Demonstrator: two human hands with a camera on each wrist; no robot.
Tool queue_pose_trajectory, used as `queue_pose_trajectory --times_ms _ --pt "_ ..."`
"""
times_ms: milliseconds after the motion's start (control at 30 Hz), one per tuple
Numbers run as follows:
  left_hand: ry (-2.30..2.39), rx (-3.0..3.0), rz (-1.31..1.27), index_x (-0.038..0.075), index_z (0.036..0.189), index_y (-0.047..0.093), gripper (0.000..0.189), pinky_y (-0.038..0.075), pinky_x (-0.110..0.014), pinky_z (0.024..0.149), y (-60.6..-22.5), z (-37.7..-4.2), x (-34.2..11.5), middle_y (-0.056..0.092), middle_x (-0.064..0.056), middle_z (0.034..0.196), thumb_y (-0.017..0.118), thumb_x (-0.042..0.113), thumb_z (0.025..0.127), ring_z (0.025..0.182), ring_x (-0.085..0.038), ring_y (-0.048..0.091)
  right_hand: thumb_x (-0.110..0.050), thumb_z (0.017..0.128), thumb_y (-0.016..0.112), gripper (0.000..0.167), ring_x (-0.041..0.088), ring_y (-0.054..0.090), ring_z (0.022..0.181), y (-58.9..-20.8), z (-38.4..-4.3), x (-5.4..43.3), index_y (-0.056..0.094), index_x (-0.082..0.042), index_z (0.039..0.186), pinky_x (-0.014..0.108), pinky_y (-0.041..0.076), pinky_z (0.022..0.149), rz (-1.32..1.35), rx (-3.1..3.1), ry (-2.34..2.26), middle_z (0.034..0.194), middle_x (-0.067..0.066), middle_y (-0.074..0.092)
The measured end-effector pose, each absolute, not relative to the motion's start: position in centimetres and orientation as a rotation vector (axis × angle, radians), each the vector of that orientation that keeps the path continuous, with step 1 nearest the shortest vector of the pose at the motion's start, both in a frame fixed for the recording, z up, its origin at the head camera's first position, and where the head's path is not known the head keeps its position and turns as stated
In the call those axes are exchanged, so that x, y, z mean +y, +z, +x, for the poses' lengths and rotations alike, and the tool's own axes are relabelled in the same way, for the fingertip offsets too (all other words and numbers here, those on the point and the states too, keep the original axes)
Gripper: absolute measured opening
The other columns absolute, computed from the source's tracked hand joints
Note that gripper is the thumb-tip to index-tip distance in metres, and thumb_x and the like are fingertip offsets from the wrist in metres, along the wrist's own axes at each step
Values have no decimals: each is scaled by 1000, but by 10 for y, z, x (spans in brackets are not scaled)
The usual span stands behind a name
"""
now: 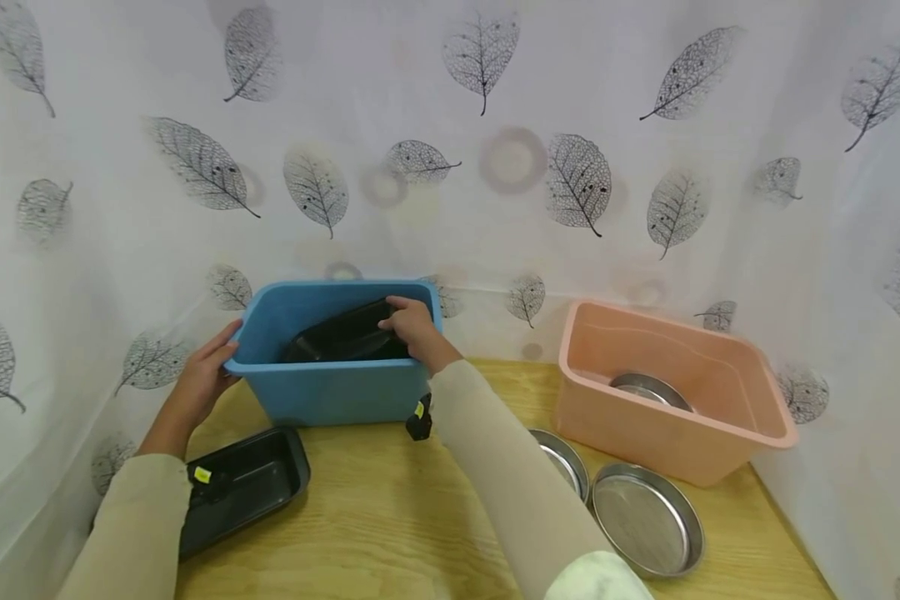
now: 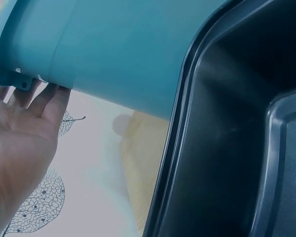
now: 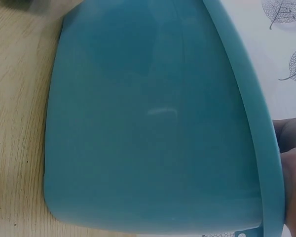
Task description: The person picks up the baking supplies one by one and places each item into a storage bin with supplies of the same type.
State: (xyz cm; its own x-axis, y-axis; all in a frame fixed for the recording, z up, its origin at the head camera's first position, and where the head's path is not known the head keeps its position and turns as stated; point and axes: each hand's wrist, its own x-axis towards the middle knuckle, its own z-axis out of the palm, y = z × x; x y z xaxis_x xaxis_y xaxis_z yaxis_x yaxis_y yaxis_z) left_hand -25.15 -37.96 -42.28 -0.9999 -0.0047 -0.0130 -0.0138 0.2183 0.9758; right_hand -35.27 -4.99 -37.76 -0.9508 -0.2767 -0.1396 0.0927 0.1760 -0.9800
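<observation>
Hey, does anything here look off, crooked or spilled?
One thing: the black pan in the blue bin sits askew, its upper edge slanting while the bin's rim looks level. I see no spills or damage.

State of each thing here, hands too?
Blue rectangular plastic bin: upright, open
Pink rectangular plastic bin: upright, open
Black rectangular pan on wooden table: upright
Dark rectangular pan in blue bin: tilted
Two round silver metal pans: on table, upright
Third silver pan: in pink bin, partly hidden
Left hand: touching blue bin's rim
Right hand: gripping tilted pan
</observation>
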Motion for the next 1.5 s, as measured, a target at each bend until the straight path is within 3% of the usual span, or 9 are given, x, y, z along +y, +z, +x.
queue_pose_trajectory --times_ms 133,333,533,733,1000,1500 --pt "1961 2439 -31 31 163 6 64 37 -44 115 -425 -253 -379 -8 -16 168 36 48 108 151 -50 8 -3 98 62 59 32 31 150 -378 -353 -49 46 -16 153 51 34 119 -170 2179 -1860 163 9 35" --pt "1974 2428 -23 30 163 5 65 24 -58 116 -425 -253 -377 -8 -16 168 36 48 108 151 -50 7 -1 97 62 60 34 36 147 -378 -354 -46 46 -17 153 51 37 116 -165 2164 -1891 164 9 32" --pt "1966 2446 -30 32 162 5 64 24 -59 115 -426 -254 -379 -7 -16 168 35 49 108 150 -51 9 0 97 61 61 33 36 146 -376 -353 -44 45 -17 153 50 39 106 -195 2157 -1848 165 8 29" --pt "1950 2451 -1 34 162 3 63 22 -62 115 -426 -255 -378 -8 -15 169 33 48 109 150 -51 8 -3 99 59 59 33 32 149 -373 -353 -42 44 -17 154 50 36 118 -199 2179 -1836 165 7 31" --pt "1950 2461 -3 34 162 5 64 24 -57 112 -423 -252 -378 -7 -15 169 35 50 108 150 -52 8 -14 100 64 55 33 36 148 -364 -345 -43 47 -17 152 53 34 119 -309 2185 -1833 161 12 37" --pt "1947 2446 -17 34 162 5 65 22 -59 113 -423 -251 -377 -9 -16 168 35 52 107 149 -53 5 -20 99 67 50 23 50 137 -361 -290 -25 53 -24 147 43 48 108 -603 2183 -1750 148 3 54"
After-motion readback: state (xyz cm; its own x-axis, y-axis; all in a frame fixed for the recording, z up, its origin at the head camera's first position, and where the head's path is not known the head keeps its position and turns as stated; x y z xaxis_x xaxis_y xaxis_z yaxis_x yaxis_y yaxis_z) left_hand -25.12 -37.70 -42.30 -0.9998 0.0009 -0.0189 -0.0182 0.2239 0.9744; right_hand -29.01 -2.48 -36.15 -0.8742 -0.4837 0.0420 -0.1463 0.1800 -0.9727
